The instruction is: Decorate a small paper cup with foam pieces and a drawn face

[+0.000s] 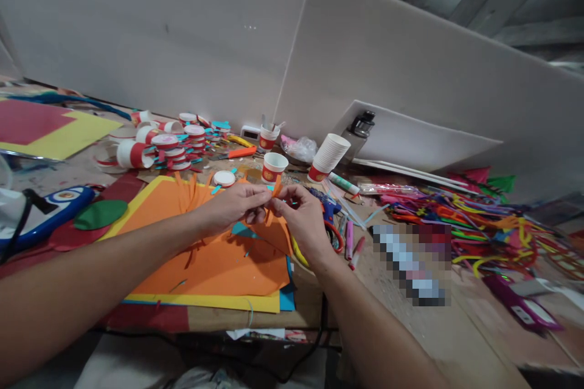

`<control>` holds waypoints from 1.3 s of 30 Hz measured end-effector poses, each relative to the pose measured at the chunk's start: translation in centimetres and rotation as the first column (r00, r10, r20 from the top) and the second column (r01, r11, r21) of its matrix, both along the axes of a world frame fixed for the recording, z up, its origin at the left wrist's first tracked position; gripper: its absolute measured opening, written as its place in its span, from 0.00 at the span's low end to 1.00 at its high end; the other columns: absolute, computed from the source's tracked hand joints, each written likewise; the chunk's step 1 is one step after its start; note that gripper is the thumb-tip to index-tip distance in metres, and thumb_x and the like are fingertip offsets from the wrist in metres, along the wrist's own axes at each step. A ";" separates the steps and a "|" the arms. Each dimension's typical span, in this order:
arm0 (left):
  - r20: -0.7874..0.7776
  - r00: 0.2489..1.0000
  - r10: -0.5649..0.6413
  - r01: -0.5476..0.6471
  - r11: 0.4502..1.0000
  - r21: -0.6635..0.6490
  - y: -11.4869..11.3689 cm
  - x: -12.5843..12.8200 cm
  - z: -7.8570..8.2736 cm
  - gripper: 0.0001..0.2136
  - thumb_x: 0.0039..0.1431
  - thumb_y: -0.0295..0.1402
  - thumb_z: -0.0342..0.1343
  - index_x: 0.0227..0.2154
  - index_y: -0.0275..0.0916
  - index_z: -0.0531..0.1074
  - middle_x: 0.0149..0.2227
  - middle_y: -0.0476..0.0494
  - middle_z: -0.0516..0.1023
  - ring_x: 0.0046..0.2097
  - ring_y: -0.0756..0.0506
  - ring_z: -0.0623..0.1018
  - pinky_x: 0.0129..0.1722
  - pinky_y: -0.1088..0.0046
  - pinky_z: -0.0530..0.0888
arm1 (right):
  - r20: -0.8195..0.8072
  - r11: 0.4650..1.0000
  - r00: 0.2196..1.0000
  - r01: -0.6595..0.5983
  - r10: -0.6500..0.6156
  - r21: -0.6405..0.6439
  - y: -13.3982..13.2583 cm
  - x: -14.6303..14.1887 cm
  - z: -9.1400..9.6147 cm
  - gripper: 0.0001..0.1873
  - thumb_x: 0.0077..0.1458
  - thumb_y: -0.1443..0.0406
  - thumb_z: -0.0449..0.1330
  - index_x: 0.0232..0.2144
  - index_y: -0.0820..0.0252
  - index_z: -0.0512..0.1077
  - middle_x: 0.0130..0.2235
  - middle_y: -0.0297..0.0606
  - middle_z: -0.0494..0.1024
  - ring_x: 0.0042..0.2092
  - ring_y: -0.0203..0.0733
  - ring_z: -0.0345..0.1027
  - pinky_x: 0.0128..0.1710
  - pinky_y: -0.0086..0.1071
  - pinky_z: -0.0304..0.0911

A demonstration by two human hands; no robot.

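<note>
My left hand (239, 205) and my right hand (302, 214) meet over the table, both pinching a small piece of orange paper (275, 189) between thumb and fingers. Below them lies a large orange sheet (214, 264) with cut strips, stacked on yellow and blue sheets. A red-and-white paper cup (274, 168) stands just behind my fingers. Red-handled scissors (336, 238) lie right of my right hand.
Cut paper cups and lids (166, 144) crowd the back left. A stack of white cups (329, 157), a glue stick (344, 183) and a blue glue gun (327, 205) sit behind. Coloured pipe cleaners (474, 225) pile up at right. White boards (401, 73) wall the back.
</note>
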State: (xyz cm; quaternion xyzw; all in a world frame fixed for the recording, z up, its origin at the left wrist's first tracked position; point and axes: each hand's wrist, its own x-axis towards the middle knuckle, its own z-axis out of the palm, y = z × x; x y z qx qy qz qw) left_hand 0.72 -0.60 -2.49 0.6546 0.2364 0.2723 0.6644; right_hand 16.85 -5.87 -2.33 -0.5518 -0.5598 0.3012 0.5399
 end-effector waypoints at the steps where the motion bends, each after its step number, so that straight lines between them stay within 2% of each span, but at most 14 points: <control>1: -0.011 1.000 -0.005 0.005 1.000 0.015 -0.1 0.0 0.1 0.16 0.60 0.45 0.53 0.29 0.35 0.71 0.23 0.49 0.71 0.23 0.54 0.67 0.23 0.79 0.61 | -0.024 1.000 1.000 0.001 -0.001 -0.003 0.0 0.0 0.0 0.09 0.45 0.64 0.64 0.29 0.58 0.68 0.27 0.29 0.69 0.28 0.34 0.61 0.29 0.30 0.57; 5: -0.055 0.998 -0.001 0.004 0.999 0.040 -0.4 0.0 0.5 0.12 0.56 0.41 0.58 0.33 0.35 0.73 0.27 0.50 0.72 0.26 0.54 0.69 0.25 0.79 0.63 | -0.153 0.999 0.988 -0.011 0.003 -0.047 0.1 -0.2 0.2 0.16 0.40 0.65 0.67 0.33 0.57 0.67 0.30 0.28 0.67 0.30 0.33 0.61 0.30 0.29 0.58; 7: -0.073 0.997 -0.009 0.013 0.998 0.056 -0.5 0.0 0.6 0.09 0.54 0.37 0.60 0.33 0.35 0.74 0.27 0.50 0.72 0.27 0.54 0.70 0.27 0.79 0.65 | -0.236 0.991 0.969 -0.092 0.066 -0.100 0.0 -0.3 0.3 0.17 0.38 0.64 0.69 0.33 0.58 0.68 0.30 0.28 0.67 0.30 0.32 0.61 0.30 0.28 0.58; 10: -0.119 0.992 -0.031 0.041 0.995 0.087 -0.5 0.0 0.7 0.07 0.54 0.34 0.58 0.32 0.35 0.74 0.26 0.50 0.72 0.27 0.53 0.70 0.28 0.78 0.67 | -0.369 0.949 0.909 -0.271 0.196 -0.164 -0.1 -0.3 0.5 0.16 0.39 0.60 0.69 0.30 0.59 0.70 0.28 0.29 0.69 0.28 0.31 0.61 0.29 0.28 0.57; 13: -0.141 0.990 -0.014 0.029 0.994 0.106 -0.5 -0.1 0.8 0.07 0.54 0.34 0.57 0.31 0.34 0.74 0.27 0.49 0.73 0.26 0.54 0.69 0.28 0.78 0.68 | -0.420 0.932 0.876 -0.328 0.239 -0.153 -0.2 -0.3 0.6 0.16 0.40 0.59 0.70 0.29 0.60 0.70 0.27 0.29 0.70 0.26 0.30 0.61 0.28 0.27 0.57; 16: -0.157 0.988 0.010 0.005 0.995 0.096 -0.5 -0.1 0.7 0.09 0.54 0.35 0.57 0.30 0.34 0.75 0.27 0.47 0.74 0.25 0.54 0.69 0.28 0.77 0.68 | -0.393 0.948 0.893 -0.290 0.219 -0.131 -0.2 -0.4 0.7 0.16 0.39 0.59 0.70 0.29 0.59 0.71 0.28 0.30 0.71 0.27 0.31 0.63 0.29 0.28 0.59; 20: -0.181 0.983 -0.031 0.049 0.994 0.099 -0.3 -0.2 0.6 0.10 0.55 0.37 0.56 0.33 0.34 0.76 0.30 0.45 0.75 0.25 0.54 0.69 0.26 0.78 0.66 | -0.305 0.968 0.938 -0.212 0.164 -0.134 -0.3 -0.4 0.9 0.14 0.43 0.57 0.67 0.28 0.60 0.72 0.28 0.31 0.72 0.28 0.32 0.64 0.30 0.28 0.61; 27: -0.227 0.974 -0.011 0.046 0.988 0.150 -0.6 -0.2 1.0 0.08 0.54 0.35 0.57 0.30 0.36 0.76 0.23 0.51 0.72 0.25 0.53 0.70 0.27 0.78 0.65 | -0.159 0.994 0.986 -0.064 0.049 -0.091 -0.4 -0.2 1.0 0.11 0.46 0.58 0.64 0.25 0.61 0.73 0.24 0.31 0.71 0.28 0.33 0.62 0.30 0.28 0.59; 34: -0.248 0.968 0.035 -0.003 0.992 0.127 -0.8 -0.1 1.2 0.16 0.58 0.44 0.54 0.28 0.35 0.75 0.17 0.52 0.68 0.20 0.54 0.65 0.22 0.79 0.60 | -0.194 0.995 0.979 -0.069 0.054 -0.072 -0.4 -0.3 1.0 0.10 0.45 0.60 0.65 0.24 0.61 0.72 0.24 0.31 0.72 0.28 0.33 0.63 0.31 0.28 0.59; 39: -0.236 0.971 0.041 -0.008 0.990 0.139 -0.9 0.0 1.6 0.16 0.57 0.43 0.54 0.26 0.35 0.75 0.15 0.52 0.65 0.19 0.54 0.64 0.21 0.79 0.59 | -0.202 0.993 0.977 -0.089 0.072 -0.074 -0.4 -0.3 1.1 0.10 0.46 0.59 0.65 0.23 0.60 0.71 0.24 0.30 0.72 0.28 0.33 0.64 0.32 0.29 0.60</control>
